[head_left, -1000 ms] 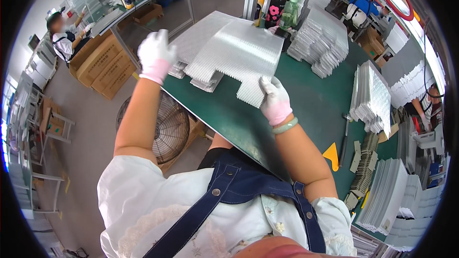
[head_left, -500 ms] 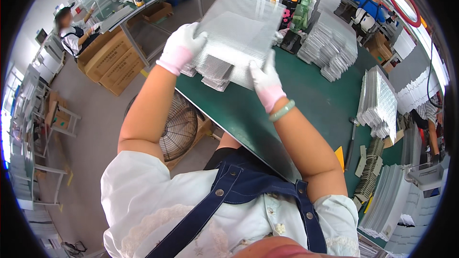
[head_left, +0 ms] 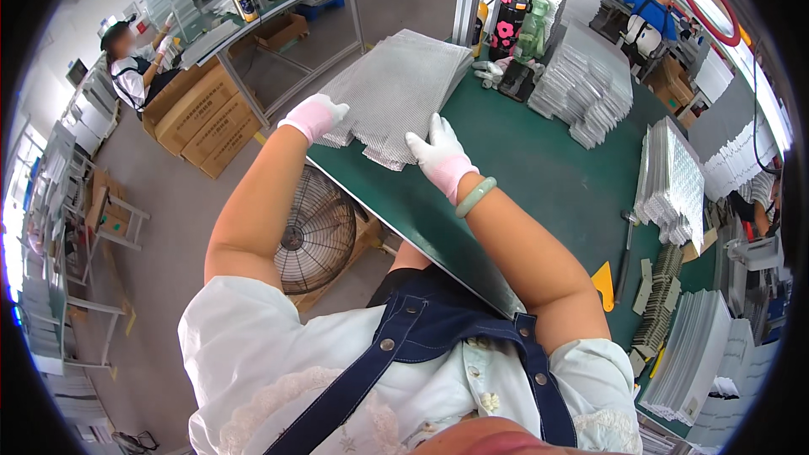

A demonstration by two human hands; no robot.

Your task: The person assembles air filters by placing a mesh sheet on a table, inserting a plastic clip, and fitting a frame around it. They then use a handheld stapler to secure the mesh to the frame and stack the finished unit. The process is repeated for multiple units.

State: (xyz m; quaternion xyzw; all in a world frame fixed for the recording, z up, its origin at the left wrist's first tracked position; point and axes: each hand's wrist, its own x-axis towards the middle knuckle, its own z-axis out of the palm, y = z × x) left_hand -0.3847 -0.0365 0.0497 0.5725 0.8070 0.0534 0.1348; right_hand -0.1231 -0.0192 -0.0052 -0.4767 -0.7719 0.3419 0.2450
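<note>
A stack of silver mesh sheets (head_left: 400, 84) lies at the left end of the green table, its near edge uneven and stepped. My left hand (head_left: 316, 116), in a white and pink glove, is at the stack's left near corner, thumb stretched over the mesh and apart from the other fingers. Over by the near right edge is my right hand (head_left: 440, 156), gloved the same way, with thumb and fingers apart. Neither hand visibly grips a sheet. A pale green bangle (head_left: 476, 197) circles my right wrist.
More silver sheets (head_left: 583, 84) are stacked further right, with another pile (head_left: 668, 181) at the right edge. A black case with pink flowers (head_left: 507, 25) and a green bottle (head_left: 533, 29) stand behind. A yellow scraper (head_left: 603, 285) lies near my right arm; a floor fan (head_left: 316, 232) stands below.
The sheet held up between both hands has come down onto the stack. My hands have lowered with it and loosened, the right one shifting slightly left.
</note>
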